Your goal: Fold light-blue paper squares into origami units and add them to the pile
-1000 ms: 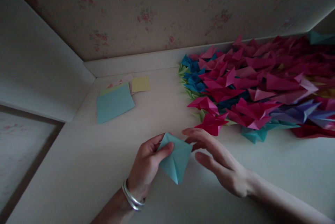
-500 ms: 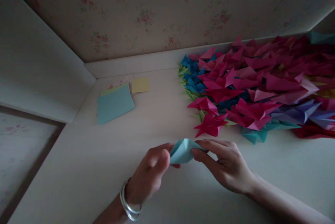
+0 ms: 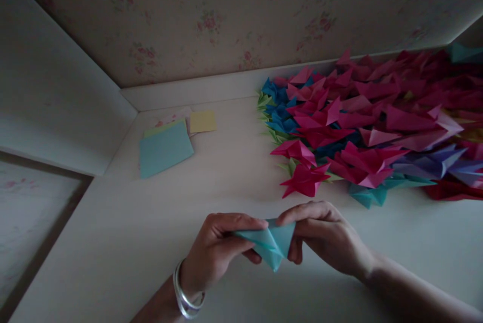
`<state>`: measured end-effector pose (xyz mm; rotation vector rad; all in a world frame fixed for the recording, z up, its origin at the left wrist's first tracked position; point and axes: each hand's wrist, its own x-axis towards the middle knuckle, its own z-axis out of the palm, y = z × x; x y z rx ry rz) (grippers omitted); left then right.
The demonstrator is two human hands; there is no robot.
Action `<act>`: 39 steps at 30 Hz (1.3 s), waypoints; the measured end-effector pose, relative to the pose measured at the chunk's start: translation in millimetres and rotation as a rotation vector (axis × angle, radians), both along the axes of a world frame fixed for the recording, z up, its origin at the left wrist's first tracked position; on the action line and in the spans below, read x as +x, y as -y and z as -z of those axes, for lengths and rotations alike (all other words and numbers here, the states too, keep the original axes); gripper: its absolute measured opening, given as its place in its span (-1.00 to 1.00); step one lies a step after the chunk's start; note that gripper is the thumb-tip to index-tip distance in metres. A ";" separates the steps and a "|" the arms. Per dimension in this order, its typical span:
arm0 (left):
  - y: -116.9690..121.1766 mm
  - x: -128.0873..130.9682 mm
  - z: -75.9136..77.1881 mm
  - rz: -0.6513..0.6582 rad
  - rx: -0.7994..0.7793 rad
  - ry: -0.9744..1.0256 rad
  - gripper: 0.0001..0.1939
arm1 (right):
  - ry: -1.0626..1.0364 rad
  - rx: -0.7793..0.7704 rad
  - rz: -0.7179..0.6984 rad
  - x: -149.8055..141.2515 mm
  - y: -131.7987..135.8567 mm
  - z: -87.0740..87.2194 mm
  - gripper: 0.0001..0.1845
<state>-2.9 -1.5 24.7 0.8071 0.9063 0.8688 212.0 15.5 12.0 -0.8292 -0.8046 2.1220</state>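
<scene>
A partly folded light blue origami paper is held between my two hands above the white table, its pointed end facing me. My left hand, with silver bangles at the wrist, pinches the paper's left side between thumb and fingers. On the other side, my right hand grips the right upper edge, fingers bent behind it. Parts of the paper are hidden under the fingers. Just beyond my right hand lies a bright pink folded paper piece.
A large heap of folded paper pieces, mostly pink with some blue, green and purple, covers the right back. Flat light blue sheets and a small yellow sheet lie at the left back. A white panel borders the table's left.
The blue paper has been turned so that its point faces downward toward me. My left thumb and fingers have shifted onto its left flap, and my right fingers now grip its upper right side.
</scene>
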 end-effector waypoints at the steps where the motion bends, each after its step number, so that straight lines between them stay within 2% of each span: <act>1: 0.4 0.3 1.0 -0.021 -0.023 0.052 -0.87 | -0.040 -0.054 0.009 -1.4 0.0 0.2 -0.87; 7: 1.2 5.9 -1.4 -0.112 -0.158 0.224 -0.87 | -0.123 -0.191 0.028 -9.1 0.1 -3.4 -0.90; 12: 1.9 6.8 -2.2 -0.103 -0.207 0.335 -0.93 | -0.155 -0.171 0.058 -7.4 2.0 -3.3 -0.87; 16: 2.2 8.6 1.4 -0.101 -0.187 0.365 -0.83 | -0.125 -0.138 0.077 -5.9 1.5 -1.7 -0.87; 19: 2.6 9.0 3.4 -0.135 -0.103 0.214 -0.76 | -0.079 -0.093 0.094 -6.1 0.0 0.8 -0.89; 22: 2.4 7.7 1.1 -0.048 0.037 -0.072 -0.88 | -0.051 -0.048 0.122 -6.7 -0.3 4.2 -0.86; 25: 0.5 7.1 -4.7 0.038 0.139 -0.261 -0.77 | 0.010 0.029 0.080 -7.4 0.6 5.8 -0.84; 28: -2.5 9.1 -10.6 0.113 0.164 -0.280 -0.77 | 0.144 0.130 0.018 -8.4 1.4 4.7 -0.82; 31: -3.9 11.0 -11.7 0.158 0.156 -0.229 -0.71 | 0.203 0.159 0.000 -9.2 2.1 4.4 -0.80; 35: -1.6 9.1 -1.3 0.018 0.075 -0.159 -0.83 | 0.071 0.084 0.029 -9.6 3.4 7.8 -0.81; 37: -0.1 7.7 4.7 -0.066 0.030 -0.090 -0.83 | -0.018 0.022 0.048 -10.2 3.6 8.6 -0.84; 39: 0.9 7.2 7.8 -0.082 0.011 -0.016 -0.80 | -0.080 -0.030 0.066 -11.1 3.0 7.9 -0.87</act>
